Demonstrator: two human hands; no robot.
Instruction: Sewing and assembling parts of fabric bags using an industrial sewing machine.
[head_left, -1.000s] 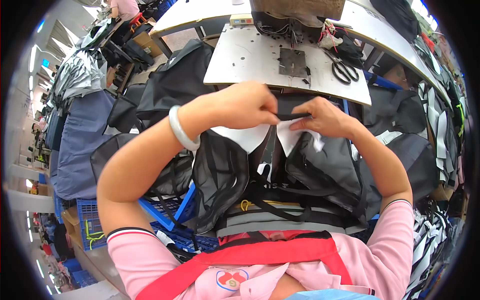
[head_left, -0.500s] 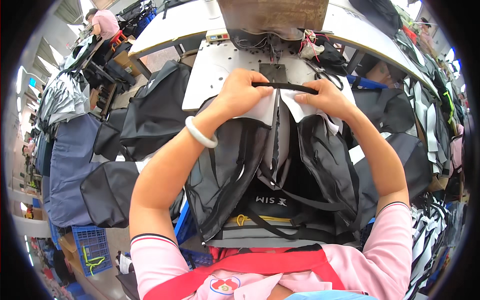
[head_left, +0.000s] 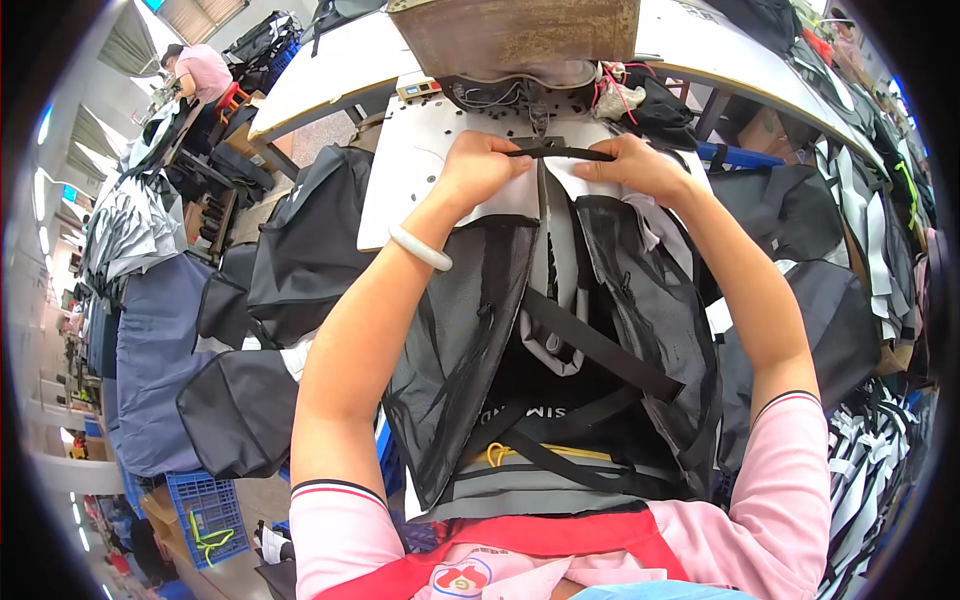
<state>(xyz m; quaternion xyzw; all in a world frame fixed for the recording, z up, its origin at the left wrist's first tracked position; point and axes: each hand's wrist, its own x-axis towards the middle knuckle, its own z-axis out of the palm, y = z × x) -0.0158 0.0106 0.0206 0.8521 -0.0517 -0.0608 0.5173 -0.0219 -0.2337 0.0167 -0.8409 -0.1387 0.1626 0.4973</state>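
A black strip of tape is stretched between my two hands, along the top edge of a white-backed panel. My left hand pinches its left end, thumb on the cloth; a pale bangle circles that wrist. At the other end my right hand pinches strip and panel together. Both hands are close in front of the needle area of a sewing machine. The panel belongs to a black and grey bag, spread open toward me, with black mesh sides and loose straps across its inside.
The white machine table lies under the work, dotted with small black scraps. Scissors and threads are partly hidden at its right. Dark bag pieces are piled on both sides. A blue crate stands lower left. Another person sits far left.
Both hands, still pinching the strip, have moved forward to the needle area, and the bag has been drawn along. Its inner straps lie differently. The whole view has shifted slightly.
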